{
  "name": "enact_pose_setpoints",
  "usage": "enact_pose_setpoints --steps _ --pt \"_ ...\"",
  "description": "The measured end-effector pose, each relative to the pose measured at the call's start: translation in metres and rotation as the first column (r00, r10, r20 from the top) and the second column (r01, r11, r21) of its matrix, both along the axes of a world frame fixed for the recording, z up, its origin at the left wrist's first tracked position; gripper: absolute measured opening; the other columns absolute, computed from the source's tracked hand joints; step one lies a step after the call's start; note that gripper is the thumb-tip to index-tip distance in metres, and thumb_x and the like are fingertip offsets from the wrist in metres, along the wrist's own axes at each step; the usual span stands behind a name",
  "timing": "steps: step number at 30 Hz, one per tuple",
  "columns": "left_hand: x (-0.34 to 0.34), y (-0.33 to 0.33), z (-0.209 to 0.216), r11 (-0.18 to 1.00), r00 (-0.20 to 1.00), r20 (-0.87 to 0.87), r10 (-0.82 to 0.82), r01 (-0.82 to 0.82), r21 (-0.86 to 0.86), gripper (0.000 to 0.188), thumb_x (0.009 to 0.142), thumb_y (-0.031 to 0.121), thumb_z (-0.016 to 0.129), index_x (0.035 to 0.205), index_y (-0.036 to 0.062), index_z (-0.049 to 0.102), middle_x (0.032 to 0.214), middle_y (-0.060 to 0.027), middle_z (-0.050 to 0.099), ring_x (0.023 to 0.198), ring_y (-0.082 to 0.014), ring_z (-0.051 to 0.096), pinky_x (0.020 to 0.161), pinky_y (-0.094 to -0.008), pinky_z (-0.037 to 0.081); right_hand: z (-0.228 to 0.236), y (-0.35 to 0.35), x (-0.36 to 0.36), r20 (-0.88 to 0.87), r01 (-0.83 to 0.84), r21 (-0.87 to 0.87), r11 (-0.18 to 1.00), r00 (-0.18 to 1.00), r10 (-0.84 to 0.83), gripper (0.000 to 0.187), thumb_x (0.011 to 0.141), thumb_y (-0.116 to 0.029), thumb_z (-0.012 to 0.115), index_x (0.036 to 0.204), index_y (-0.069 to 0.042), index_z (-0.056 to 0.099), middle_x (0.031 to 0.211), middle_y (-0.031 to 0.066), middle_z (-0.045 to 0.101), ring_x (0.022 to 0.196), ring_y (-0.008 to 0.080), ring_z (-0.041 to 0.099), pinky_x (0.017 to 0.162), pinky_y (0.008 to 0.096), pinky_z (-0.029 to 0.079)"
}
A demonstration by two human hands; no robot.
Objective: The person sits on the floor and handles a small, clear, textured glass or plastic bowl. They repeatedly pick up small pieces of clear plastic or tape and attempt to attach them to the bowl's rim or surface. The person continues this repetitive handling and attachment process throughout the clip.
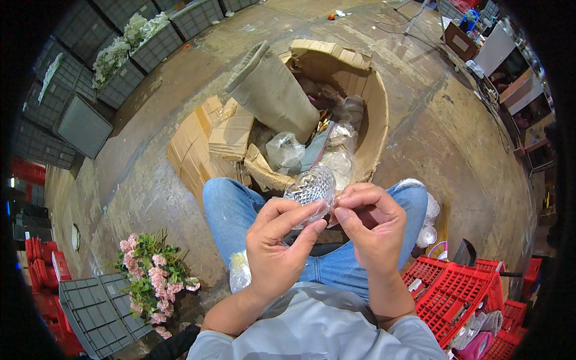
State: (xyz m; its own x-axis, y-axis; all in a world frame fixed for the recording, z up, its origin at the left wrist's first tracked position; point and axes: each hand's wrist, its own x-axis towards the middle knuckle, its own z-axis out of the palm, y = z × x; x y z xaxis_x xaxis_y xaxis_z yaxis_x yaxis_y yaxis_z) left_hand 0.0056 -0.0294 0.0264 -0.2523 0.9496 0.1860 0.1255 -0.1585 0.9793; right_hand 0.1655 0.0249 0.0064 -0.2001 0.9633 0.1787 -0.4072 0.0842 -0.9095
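A clear, diamond-patterned dish (pixel 313 187) is held up above my lap, between my knees. My left hand (pixel 279 240) grips its near left side between thumb and fingers. At the dish's right edge, my right hand (pixel 372 222) is closed in a pinch, thumb against fingertips. Whatever is in that pinch is too small or too clear to make out. Just beyond the dish stands a torn cardboard box (pixel 375 129). It contains crumpled clear plastic (pixel 285 150), wrapped items and a tall beige roll (pixel 273 90) leaning to the left.
Pink artificial flowers (pixel 159 279) lie by a grey crate (pixel 99 312) at lower left. Red crates (pixel 447 294) stand at lower right, with clear cups (pixel 427 236) near my right knee. Grey crates (pixel 159 51) line the far left; cables (pixel 489 96) trail at far right.
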Motion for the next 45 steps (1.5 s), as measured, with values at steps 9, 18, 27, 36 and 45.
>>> enact_pose_setpoints --steps 9,18,27,36,45 --pt "0.002 -0.002 -0.003 0.998 0.996 -0.072 0.050 -0.047 0.034 0.034 0.086 -0.007 0.081 0.119 0.0014 0.079 0.108 -0.0065 0.067 0.095 -0.0107 0.061 0.083 -0.0228 0.049 0.011 -0.005 -0.003 0.104 0.028 -0.131 0.991 0.995 -0.014 0.019 0.095 0.005 0.072 0.114 0.006 0.069 0.102 0.0101 0.073 0.086 0.0138 0.071 0.077 0.0286 0.062" --pt "0.006 0.001 -0.003 0.995 0.990 -0.119 0.082 -0.075 0.063 0.035 0.085 -0.007 0.082 0.118 0.0024 0.080 0.106 -0.0068 0.067 0.095 -0.0127 0.063 0.084 -0.0244 0.050 0.004 -0.002 -0.005 -0.030 -0.020 -0.195 0.981 0.999 0.014 0.018 0.094 0.001 0.078 0.110 0.004 0.071 0.100 0.0089 0.074 0.086 0.0124 0.072 0.077 0.0261 0.062" --pt "0.006 0.002 -0.005 0.993 0.985 -0.151 0.084 -0.069 0.101 0.034 0.084 -0.007 0.083 0.117 0.0022 0.080 0.105 -0.0079 0.069 0.096 -0.0139 0.064 0.083 -0.0246 0.050 0.002 -0.001 -0.005 -0.032 0.008 -0.117 0.993 0.999 -0.011 0.015 0.092 0.004 0.079 0.105 0.003 0.072 0.104 0.0093 0.073 0.089 0.0125 0.072 0.080 0.0262 0.061" --pt "0.005 0.004 -0.005 0.986 0.981 -0.153 0.121 -0.100 0.137 0.037 0.079 -0.004 0.086 0.114 0.0083 0.082 0.092 -0.0056 0.068 0.085 -0.0167 0.062 0.073 -0.0280 0.050 0.004 0.000 -0.001 0.159 0.045 0.004 0.999 0.986 -0.045 0.018 0.087 0.009 0.080 0.102 0.002 0.074 0.105 0.0088 0.071 0.094 0.0122 0.069 0.082 0.0244 0.057" --pt "0.003 0.002 0.000 0.987 0.981 -0.159 0.107 -0.086 0.137 0.037 0.079 -0.005 0.086 0.113 0.0077 0.082 0.092 -0.0053 0.068 0.084 -0.0166 0.062 0.073 -0.0283 0.050 0.005 0.005 0.003 0.148 -0.041 0.052 0.998 0.988 0.033 0.018 0.086 0.009 0.080 0.101 0.003 0.073 0.104 0.0091 0.070 0.093 0.0126 0.069 0.078 0.0244 0.059"
